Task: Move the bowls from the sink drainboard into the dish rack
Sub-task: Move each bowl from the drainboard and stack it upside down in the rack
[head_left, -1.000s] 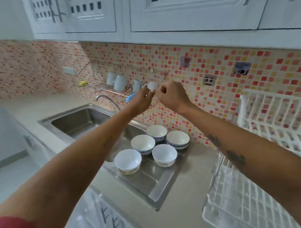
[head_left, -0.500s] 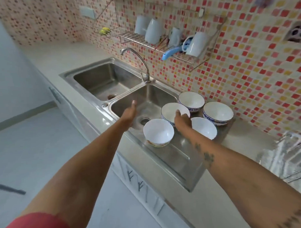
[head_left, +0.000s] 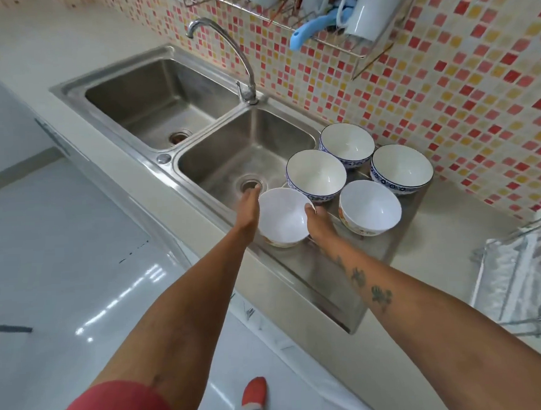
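Head view: a person at a steel double sink.
Left hand (head_left: pixel 249 210): fingers pressed flat against the nearest white ceramic bowl (head_left: pixel 282 217) at its nine o'clock side.
Right hand (head_left: pixel 317 223): cupping the same bowl at three o'clock, thumb on the rim.
Bowls: five stand together on the stainless-steel drainboard (head_left: pixel 314 264).
White plastic dish rack (head_left: pixel 517 276): blurred, at three o'clock.

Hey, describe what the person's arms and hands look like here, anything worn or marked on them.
Both hands, left hand and right hand, are bare: no gloves, and no rings or watch that I can make out. The left arm ends in a short red sleeve at the bottom edge. The right forearm carries small dark tattoos, a few separate marks running along it. No sleeve shows on that arm.
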`<state>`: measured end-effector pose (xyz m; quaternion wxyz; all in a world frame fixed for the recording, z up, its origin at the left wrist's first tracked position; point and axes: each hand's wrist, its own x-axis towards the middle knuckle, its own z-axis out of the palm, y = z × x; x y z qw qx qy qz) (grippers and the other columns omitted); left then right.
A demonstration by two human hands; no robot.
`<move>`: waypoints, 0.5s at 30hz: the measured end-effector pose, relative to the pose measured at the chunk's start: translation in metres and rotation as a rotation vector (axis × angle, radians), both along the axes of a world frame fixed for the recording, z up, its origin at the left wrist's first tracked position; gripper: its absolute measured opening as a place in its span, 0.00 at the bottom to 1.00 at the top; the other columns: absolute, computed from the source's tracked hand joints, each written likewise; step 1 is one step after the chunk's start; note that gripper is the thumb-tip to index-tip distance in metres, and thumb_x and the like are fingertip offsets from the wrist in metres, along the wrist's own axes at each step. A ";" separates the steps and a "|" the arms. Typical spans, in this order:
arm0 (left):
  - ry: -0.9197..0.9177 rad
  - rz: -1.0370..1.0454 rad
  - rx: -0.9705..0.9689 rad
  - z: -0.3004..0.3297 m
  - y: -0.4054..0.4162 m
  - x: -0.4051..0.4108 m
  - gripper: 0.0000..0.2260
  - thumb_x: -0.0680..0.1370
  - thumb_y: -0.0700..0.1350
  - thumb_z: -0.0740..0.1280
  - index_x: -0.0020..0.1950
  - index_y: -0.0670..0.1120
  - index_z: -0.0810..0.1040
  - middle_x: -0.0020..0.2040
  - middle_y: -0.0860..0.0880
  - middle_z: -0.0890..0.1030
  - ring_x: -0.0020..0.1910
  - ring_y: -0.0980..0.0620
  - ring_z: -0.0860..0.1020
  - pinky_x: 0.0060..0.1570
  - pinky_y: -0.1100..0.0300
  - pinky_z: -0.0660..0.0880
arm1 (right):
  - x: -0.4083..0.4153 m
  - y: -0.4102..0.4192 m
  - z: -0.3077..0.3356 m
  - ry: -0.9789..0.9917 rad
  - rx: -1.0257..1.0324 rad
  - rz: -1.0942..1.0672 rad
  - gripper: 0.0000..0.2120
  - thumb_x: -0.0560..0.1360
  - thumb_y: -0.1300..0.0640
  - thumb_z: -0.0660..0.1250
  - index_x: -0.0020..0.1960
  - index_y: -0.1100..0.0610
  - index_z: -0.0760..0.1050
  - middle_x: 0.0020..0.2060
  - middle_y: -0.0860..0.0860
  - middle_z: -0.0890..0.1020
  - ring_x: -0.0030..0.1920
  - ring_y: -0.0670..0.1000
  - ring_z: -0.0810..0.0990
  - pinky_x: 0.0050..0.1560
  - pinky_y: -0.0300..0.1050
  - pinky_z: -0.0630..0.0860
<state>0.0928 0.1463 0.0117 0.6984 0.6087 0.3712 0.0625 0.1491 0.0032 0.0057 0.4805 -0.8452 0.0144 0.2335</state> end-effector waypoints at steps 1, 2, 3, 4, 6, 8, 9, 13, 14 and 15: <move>0.003 0.002 -0.014 0.007 -0.004 -0.003 0.13 0.79 0.52 0.60 0.50 0.46 0.79 0.49 0.45 0.81 0.47 0.48 0.77 0.47 0.54 0.73 | 0.000 0.000 -0.001 0.012 -0.004 -0.009 0.24 0.79 0.47 0.54 0.68 0.61 0.70 0.65 0.59 0.76 0.64 0.59 0.74 0.64 0.51 0.70; -0.002 0.010 -0.034 0.010 -0.006 -0.003 0.11 0.79 0.50 0.60 0.46 0.47 0.79 0.46 0.46 0.80 0.45 0.49 0.76 0.43 0.56 0.71 | -0.001 -0.001 0.000 0.024 0.000 -0.020 0.23 0.79 0.48 0.53 0.66 0.62 0.71 0.64 0.59 0.76 0.63 0.59 0.75 0.62 0.50 0.71; -0.012 0.026 -0.053 0.015 -0.009 -0.004 0.10 0.79 0.50 0.61 0.44 0.47 0.78 0.44 0.47 0.79 0.42 0.49 0.75 0.40 0.57 0.70 | -0.003 0.000 0.002 0.038 0.010 -0.037 0.23 0.79 0.48 0.53 0.65 0.62 0.72 0.63 0.59 0.77 0.62 0.58 0.76 0.60 0.50 0.71; -0.014 0.045 -0.081 0.016 -0.011 -0.003 0.10 0.79 0.50 0.61 0.43 0.47 0.78 0.43 0.47 0.79 0.40 0.50 0.75 0.39 0.58 0.69 | -0.004 0.000 0.004 0.045 0.023 -0.052 0.23 0.80 0.48 0.53 0.65 0.62 0.72 0.63 0.59 0.77 0.61 0.58 0.76 0.60 0.50 0.71; -0.017 0.074 -0.124 0.017 -0.012 -0.002 0.11 0.80 0.51 0.60 0.48 0.46 0.79 0.43 0.48 0.79 0.37 0.52 0.76 0.37 0.59 0.70 | -0.004 0.001 0.003 0.065 0.044 -0.073 0.23 0.80 0.48 0.54 0.67 0.62 0.70 0.63 0.58 0.76 0.62 0.58 0.75 0.62 0.51 0.71; -0.017 0.095 -0.158 0.018 -0.013 -0.001 0.14 0.80 0.53 0.59 0.51 0.45 0.80 0.44 0.47 0.80 0.38 0.52 0.77 0.37 0.60 0.71 | -0.004 0.002 0.003 0.071 0.052 -0.075 0.24 0.80 0.48 0.54 0.68 0.62 0.68 0.64 0.58 0.76 0.63 0.59 0.75 0.64 0.53 0.71; -0.021 0.094 -0.172 0.018 -0.014 -0.001 0.16 0.80 0.54 0.59 0.52 0.45 0.80 0.45 0.47 0.81 0.38 0.52 0.78 0.38 0.60 0.72 | -0.003 0.002 0.003 0.076 0.056 -0.074 0.24 0.80 0.48 0.54 0.69 0.62 0.68 0.65 0.59 0.76 0.63 0.59 0.75 0.65 0.53 0.71; 0.002 0.108 -0.253 0.005 -0.009 0.001 0.22 0.74 0.62 0.59 0.48 0.47 0.82 0.49 0.43 0.83 0.48 0.41 0.81 0.49 0.53 0.75 | -0.005 0.003 0.005 0.062 0.063 -0.091 0.26 0.80 0.45 0.54 0.70 0.61 0.68 0.66 0.58 0.75 0.65 0.59 0.74 0.66 0.54 0.70; 0.009 0.136 -0.285 0.000 -0.006 0.004 0.22 0.72 0.64 0.59 0.45 0.48 0.82 0.49 0.42 0.84 0.49 0.40 0.81 0.51 0.51 0.75 | -0.006 0.003 0.005 0.047 0.067 -0.101 0.26 0.80 0.45 0.53 0.70 0.60 0.67 0.67 0.58 0.75 0.65 0.59 0.74 0.66 0.53 0.70; 0.011 0.169 -0.320 0.003 -0.007 0.004 0.21 0.72 0.63 0.58 0.42 0.48 0.82 0.46 0.43 0.84 0.48 0.40 0.81 0.51 0.51 0.75 | -0.008 0.003 0.007 0.033 0.077 -0.112 0.26 0.80 0.45 0.53 0.71 0.60 0.67 0.67 0.58 0.75 0.65 0.59 0.74 0.65 0.51 0.70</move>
